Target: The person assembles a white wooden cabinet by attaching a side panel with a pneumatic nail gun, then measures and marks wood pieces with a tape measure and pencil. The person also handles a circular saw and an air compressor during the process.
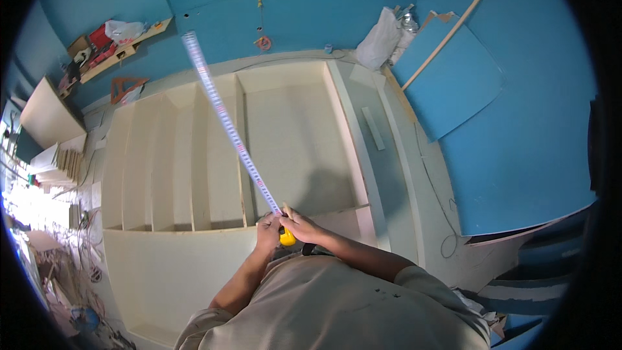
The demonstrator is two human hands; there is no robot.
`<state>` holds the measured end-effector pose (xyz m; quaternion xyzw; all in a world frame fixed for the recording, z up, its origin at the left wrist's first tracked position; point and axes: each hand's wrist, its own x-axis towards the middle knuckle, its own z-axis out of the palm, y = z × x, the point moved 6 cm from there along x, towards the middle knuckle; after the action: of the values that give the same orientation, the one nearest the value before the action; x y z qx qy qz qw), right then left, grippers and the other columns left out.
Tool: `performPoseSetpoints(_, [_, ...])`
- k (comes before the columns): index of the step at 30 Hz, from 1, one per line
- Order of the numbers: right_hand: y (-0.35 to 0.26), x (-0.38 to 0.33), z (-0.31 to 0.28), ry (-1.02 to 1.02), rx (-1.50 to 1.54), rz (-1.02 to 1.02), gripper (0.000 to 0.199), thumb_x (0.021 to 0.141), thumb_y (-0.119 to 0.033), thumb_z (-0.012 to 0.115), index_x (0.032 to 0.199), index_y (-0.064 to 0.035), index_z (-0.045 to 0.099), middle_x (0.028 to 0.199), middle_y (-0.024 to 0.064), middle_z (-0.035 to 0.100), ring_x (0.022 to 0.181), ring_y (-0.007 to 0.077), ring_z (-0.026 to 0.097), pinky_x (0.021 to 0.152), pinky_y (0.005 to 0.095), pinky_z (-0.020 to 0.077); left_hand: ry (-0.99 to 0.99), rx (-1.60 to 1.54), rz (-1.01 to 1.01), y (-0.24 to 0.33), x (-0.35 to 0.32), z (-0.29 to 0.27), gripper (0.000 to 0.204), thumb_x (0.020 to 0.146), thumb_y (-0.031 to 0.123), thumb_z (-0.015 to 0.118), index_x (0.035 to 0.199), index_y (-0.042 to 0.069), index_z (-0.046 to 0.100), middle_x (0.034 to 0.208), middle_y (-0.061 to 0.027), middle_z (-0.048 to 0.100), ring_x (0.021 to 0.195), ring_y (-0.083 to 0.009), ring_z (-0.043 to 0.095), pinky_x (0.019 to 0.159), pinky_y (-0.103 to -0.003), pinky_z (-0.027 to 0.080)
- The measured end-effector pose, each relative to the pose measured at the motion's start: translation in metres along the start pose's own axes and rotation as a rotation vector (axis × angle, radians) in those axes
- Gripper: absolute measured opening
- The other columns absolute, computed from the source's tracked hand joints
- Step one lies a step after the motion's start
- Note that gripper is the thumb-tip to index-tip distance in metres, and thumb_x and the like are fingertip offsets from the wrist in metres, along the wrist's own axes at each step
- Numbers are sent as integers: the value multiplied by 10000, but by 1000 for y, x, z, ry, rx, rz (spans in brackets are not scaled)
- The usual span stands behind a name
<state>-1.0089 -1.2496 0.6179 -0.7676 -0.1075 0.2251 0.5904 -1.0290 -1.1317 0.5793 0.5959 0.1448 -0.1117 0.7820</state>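
A yellow tape measure is held close in front of my body, its long white blade drawn out and slanting up to the far left over a cabinet frame. My left hand is closed at the blade's near end, beside the case. From the right, my right hand is closed around the same spot, with a thin pale tip showing above its fingers; I cannot make out what that is. Below lies the large cream cabinet frame, divided by several upright boards into narrow bays and one wide bay.
A long wooden strip leans on a blue panel at the right. White sacks stand in the far corner. A wall shelf holds bags and red items. Stacked boards and cluttered offcuts lie left. A cable runs along the right floor.
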Motion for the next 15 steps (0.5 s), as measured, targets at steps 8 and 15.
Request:
performPoseSetpoints(8, [9,-29,-41,55,-193,259,362,911,-217,537,1209,-13,506,1063,202,587,965,354,592,808,414,483,173,-131,8,55,52,21,319,1002,241,493,894,12,685,737,10,549,735,-121,512,705,-271,420])
performPoseSetpoints(15, [161,-291,-134,154,-571,659,245,882,-277,584,1022,-76,580,912,138,635,821,306,632,690,433,501,379,-279,64,133,222,-83,254,964,239,526,871,40,653,773,-36,578,727,-158,530,686,-311,438])
